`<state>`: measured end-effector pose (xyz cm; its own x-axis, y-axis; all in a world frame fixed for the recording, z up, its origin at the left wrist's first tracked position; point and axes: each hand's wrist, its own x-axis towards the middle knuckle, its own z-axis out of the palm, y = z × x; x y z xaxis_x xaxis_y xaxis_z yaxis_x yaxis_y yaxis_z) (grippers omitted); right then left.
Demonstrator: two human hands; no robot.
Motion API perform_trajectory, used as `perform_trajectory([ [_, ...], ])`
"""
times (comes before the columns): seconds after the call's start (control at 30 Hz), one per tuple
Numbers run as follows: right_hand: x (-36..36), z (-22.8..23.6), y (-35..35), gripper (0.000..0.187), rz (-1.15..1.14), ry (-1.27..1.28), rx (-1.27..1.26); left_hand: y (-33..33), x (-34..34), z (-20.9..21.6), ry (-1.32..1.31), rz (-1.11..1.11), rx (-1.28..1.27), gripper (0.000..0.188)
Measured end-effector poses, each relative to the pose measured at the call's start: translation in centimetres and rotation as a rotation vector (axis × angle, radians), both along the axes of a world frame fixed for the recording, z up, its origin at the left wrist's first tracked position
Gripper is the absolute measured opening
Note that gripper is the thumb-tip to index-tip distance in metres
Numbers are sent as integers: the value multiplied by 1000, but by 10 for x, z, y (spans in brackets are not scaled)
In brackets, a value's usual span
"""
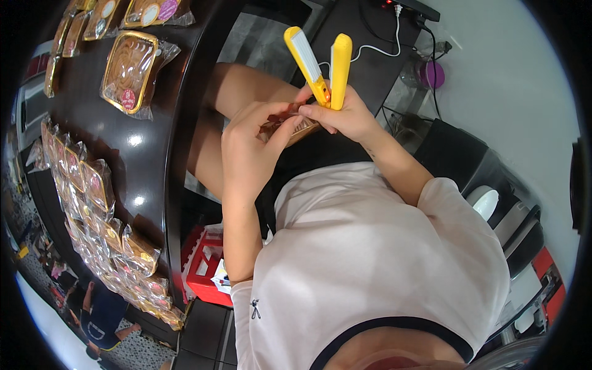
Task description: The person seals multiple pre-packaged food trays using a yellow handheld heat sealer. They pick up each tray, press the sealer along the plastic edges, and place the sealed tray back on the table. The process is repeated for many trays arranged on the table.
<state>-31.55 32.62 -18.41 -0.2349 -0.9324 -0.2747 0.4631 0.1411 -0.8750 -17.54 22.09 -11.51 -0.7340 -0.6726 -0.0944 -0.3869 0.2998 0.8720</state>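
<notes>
My right hand is closed around the lower end of a small yellow flat iron. Its two arms stand apart in a V, the pale plates facing each other with nothing between them. My left hand pinches the clear wrapper of a small packaged cake at my lap. The thumb and fingers of my right hand also touch that wrapper, close to the left thumb. Both hands cover much of the cake, so its top is mostly hidden.
On the dark glossy counter at left, several wrapped cakes sit in gold-edged trays. A red crate stands below it. White cable crosses the dark surface ahead. Black bags are at right. Another person is far lower left.
</notes>
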Motion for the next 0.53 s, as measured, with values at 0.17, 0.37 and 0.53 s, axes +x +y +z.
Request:
perform_trajectory([
  [0.17, -6, 4, 0, 15, 59, 125, 22, 4, 1, 0, -7, 38, 56, 16],
  [0.37, 3, 0, 2, 14, -19, 36, -34, 5, -1, 3, -45, 0, -152, 14],
  [0.53, 6, 4, 6, 15, 20, 6, -15, 9, 2, 4, -65, -8, -215, 12],
])
